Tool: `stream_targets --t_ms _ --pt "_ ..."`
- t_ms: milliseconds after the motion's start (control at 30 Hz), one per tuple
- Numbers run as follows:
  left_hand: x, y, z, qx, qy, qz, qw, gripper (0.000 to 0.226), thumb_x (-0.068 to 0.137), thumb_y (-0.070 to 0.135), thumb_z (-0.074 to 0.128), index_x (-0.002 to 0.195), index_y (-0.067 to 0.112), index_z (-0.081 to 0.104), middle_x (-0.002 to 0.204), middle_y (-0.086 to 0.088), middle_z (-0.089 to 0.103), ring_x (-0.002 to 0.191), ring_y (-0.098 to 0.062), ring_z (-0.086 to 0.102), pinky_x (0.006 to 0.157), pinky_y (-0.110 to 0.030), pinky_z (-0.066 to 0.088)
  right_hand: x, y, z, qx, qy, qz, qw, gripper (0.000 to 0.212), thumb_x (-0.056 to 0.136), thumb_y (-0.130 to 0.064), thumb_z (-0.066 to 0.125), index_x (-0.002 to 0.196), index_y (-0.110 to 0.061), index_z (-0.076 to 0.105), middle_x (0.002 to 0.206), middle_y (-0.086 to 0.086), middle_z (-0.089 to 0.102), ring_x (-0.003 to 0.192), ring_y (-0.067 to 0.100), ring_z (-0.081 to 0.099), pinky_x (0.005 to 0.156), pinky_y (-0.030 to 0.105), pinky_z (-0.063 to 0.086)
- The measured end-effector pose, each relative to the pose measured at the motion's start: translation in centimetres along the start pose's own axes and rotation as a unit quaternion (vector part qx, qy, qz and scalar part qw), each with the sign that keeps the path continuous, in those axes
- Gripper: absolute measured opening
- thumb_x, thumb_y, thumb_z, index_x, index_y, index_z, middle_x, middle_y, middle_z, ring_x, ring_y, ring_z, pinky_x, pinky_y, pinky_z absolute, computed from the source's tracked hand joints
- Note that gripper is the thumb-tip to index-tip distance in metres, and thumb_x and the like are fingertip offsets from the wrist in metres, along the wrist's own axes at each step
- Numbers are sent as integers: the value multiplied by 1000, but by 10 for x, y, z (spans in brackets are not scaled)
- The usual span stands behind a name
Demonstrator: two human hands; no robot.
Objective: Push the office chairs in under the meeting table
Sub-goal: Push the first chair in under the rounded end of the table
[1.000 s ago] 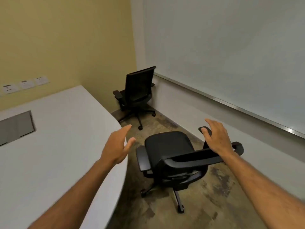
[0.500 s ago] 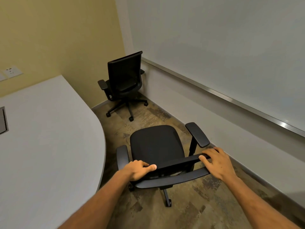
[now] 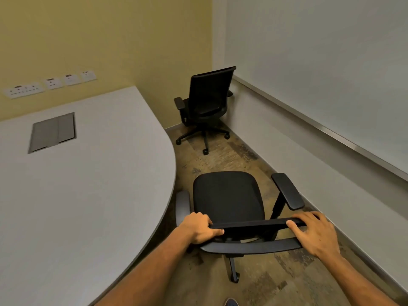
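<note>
Both hands clamp near chair [image 3: 228, 196] backrest [image 3: 254, 224] | left hand [image 3: 199, 228], right hand [image 3: 313, 234] fingers wrapped, for steering | seat beside tabletop [image 3: 88, 184] curved edge, not under

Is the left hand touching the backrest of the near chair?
Touching. The head view shows the left hand wrapped over the top bar of the near chair backrest, thumb in front.
</note>
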State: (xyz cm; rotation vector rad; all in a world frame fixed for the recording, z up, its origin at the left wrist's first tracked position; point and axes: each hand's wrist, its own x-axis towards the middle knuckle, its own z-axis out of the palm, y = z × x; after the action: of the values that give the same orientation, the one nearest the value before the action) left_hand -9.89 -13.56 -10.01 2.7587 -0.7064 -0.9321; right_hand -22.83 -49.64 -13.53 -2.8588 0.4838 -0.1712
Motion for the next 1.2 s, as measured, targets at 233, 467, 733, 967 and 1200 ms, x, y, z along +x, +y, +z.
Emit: stream_targets --t_ms 233,467,733,967,1200 --pt "-67 -14 52 -10 51 -24 998 78 77 86 33 106 29 77 92 2 75 78 -16 65 78 -37 56 -40 -26 -3 11 -17 -44 999 41 87 -72 34 98 -49 66 109 -22 66 119 15 46 88 43 44" --pt "-127 -22 88 -54 108 -85 989 62 84 78 42 106 31 77 88 6 74 76 -11 63 68 -29 47 -48 -54 0 11 -47 -103 993 49 86 -74 34 101 -42 68 112 -22 66 121 13 45 88 42 43" --pt "-168 -7 115 -86 140 -178 970 65 83 79 41 108 30 77 91 5 75 77 -13 64 69 -29 47 -11 -83 7 22 -90 -212 973 46 85 -72 37 102 -42 68 112 -25 63 120 9 44 85 39 43" --pt "-194 0 128 -101 162 -229 954 76 81 86 35 111 29 75 73 5 67 67 -10 60 64 -29 47 2 -108 14 25 -152 -290 945 56 84 -72 30 106 -36 67 109 -21 60 120 7 43 85 38 38" --pt "-209 23 141 -110 193 -291 931 93 77 95 18 122 33 70 87 -2 75 79 -16 67 74 -38 53 17 -119 14 2 -144 -356 923 53 86 -68 35 94 -31 71 95 -14 66 106 14 52 78 41 29"
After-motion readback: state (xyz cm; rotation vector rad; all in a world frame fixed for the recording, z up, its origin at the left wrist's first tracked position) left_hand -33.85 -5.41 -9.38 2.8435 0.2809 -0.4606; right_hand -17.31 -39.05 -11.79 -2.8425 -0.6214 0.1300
